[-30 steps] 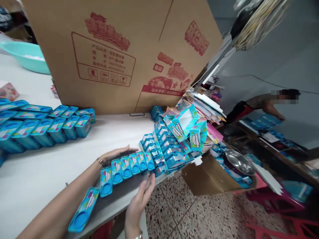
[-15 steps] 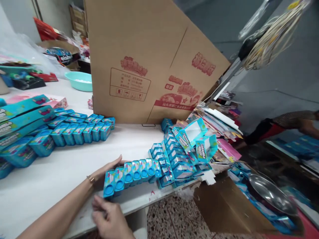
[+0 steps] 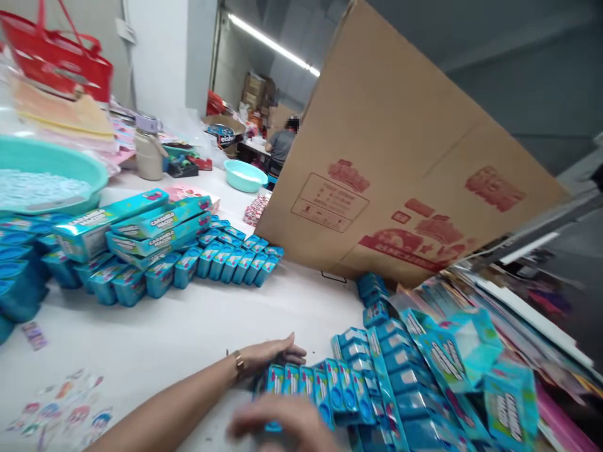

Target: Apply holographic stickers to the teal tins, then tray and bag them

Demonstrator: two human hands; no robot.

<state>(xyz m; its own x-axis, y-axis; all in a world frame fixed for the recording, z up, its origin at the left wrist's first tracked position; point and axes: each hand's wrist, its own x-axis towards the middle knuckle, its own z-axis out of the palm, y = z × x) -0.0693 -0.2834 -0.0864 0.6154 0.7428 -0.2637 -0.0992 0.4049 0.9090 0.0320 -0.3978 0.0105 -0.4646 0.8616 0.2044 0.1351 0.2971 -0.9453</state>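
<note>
My left hand (image 3: 271,355), with a gold bracelet at the wrist, rests on the white table along the far side of a row of small blue boxes (image 3: 306,384). Its fingers are stretched out and hold nothing. My right hand (image 3: 282,422) is blurred by motion at the bottom edge, in front of the near end of that row; whether it holds anything is hidden. To the right, the row meets a larger stack of blue packs (image 3: 409,383). Open blue cartons (image 3: 471,351) lie on top of it.
A large cardboard box (image 3: 400,144) stands at the back. More blue boxes (image 3: 226,260) and long cartons (image 3: 110,220) are at the left, near a turquoise basin (image 3: 94,179). A bottle (image 3: 149,150) stands behind; a person (image 3: 282,144) sits far back.
The view has swung left, bringing the basin, bottle and seated person into sight. My right hand has lifted and now overlaps the near end of the row. My left hand stays beside the row.
</note>
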